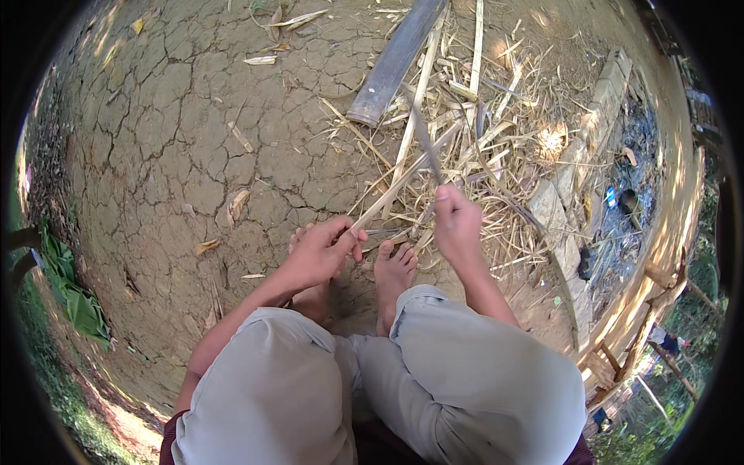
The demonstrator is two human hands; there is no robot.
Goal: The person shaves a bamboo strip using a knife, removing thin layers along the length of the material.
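Observation:
My left hand (325,249) is closed round the near end of a pale split strip (403,180), which looks like bamboo. The strip slants up and away to the right over a heap of shavings (496,147). In my right hand (457,226), closed in a fist, is a knife (425,139) with a long dark blade pointing away from me. The blade's middle crosses near the strip; whether the two touch I cannot tell. The knife's handle is hidden inside my fist. My bare feet rest on the ground just beyond my knees.
A wide dark split bamboo piece (395,66) lies at the far middle, with long pale strips (476,46) beside it. On the right, a wooden beam (570,225) borders a patch of ash and litter (632,194). Cracked dry earth (178,139) spreads leftward, toward green leaves (77,298).

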